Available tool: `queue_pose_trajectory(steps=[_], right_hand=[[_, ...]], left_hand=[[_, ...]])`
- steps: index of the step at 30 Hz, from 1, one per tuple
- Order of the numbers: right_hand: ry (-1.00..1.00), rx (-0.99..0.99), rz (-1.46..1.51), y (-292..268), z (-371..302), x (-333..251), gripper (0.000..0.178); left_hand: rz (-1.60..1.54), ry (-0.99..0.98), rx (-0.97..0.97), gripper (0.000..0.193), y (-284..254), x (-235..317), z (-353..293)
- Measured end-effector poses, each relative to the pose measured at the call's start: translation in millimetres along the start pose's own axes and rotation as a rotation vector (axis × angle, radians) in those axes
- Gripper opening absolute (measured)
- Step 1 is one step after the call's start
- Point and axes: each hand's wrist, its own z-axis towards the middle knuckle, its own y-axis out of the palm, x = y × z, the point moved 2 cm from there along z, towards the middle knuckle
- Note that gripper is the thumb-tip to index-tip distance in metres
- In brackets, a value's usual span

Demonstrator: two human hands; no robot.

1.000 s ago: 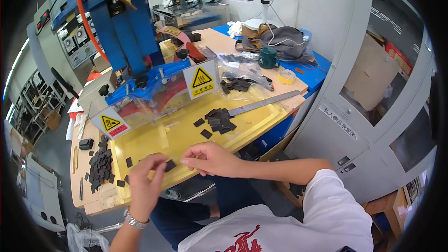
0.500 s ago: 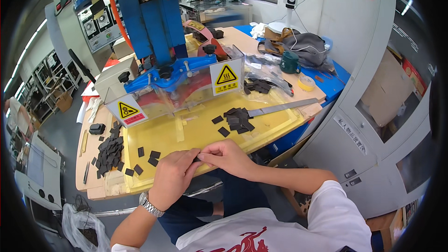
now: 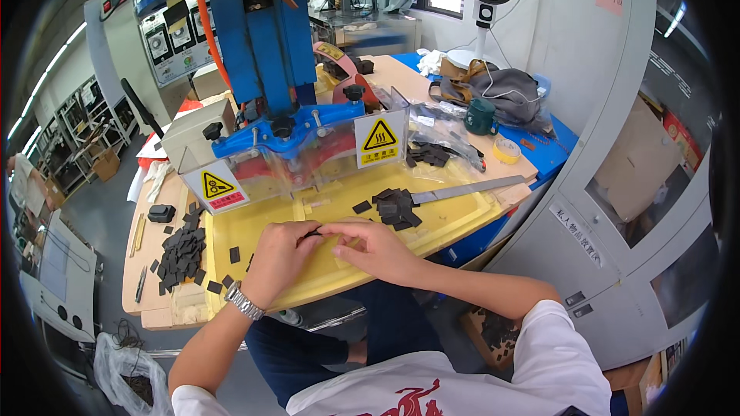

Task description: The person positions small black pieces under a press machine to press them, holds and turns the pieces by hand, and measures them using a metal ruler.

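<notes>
Near the front edge of the yellow work surface, my left hand (image 3: 285,256) is closed on a small black rectangular piece (image 3: 312,234), which my fingers partly hide. My right hand (image 3: 375,251) comes in from the right. Its outstretched fingertips touch or nearly touch that piece, and the thumb is held apart below. A heap of similar black pieces (image 3: 182,254) lies to the left, with a few loose ones (image 3: 235,255) between it and my left hand. A smaller pile of black pieces (image 3: 397,208) lies beyond my right hand, against a long metal ruler-like strip (image 3: 470,189).
A blue press (image 3: 258,46) stands over the table, with a clear guard bearing warning signs (image 3: 380,141) just beyond my hands. Bagged black pieces (image 3: 428,154), a green mug (image 3: 480,117) and yellow tape (image 3: 506,150) sit at the back right. Grey cabinets (image 3: 570,262) stand at right.
Both hands have moved slightly away from me and left, over the yellow surface. The right thumb has come away from the fingertips. My left hand now covers some loose pieces.
</notes>
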Motion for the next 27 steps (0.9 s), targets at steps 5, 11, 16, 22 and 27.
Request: queue_pose_trajectory(steps=[5,11,16,22,27], right_hand=[[-0.006,0.034,-0.025,6.8,14.5,6.4,0.043],[-0.062,0.147,-0.107,9.8,43.1,28.8,0.044],[0.022,0.184,-0.285,5.1,76.8,50.6,0.052],[0.123,0.116,-0.389,5.1,92.5,56.5,0.060],[0.117,0.092,-0.514,9.0,92.1,51.0,0.062]], left_hand=[[-0.070,-0.008,0.025,0.024,-0.4,-8.8,9.3],[0.076,-0.033,0.066,0.042,-8.3,-34.2,0.6],[0.282,0.089,0.054,0.048,-29.4,-48.9,-14.9],[0.361,0.130,0.045,0.048,-33.7,-58.9,-22.4],[0.375,0.156,-0.005,0.045,-16.9,-66.2,-12.7]])
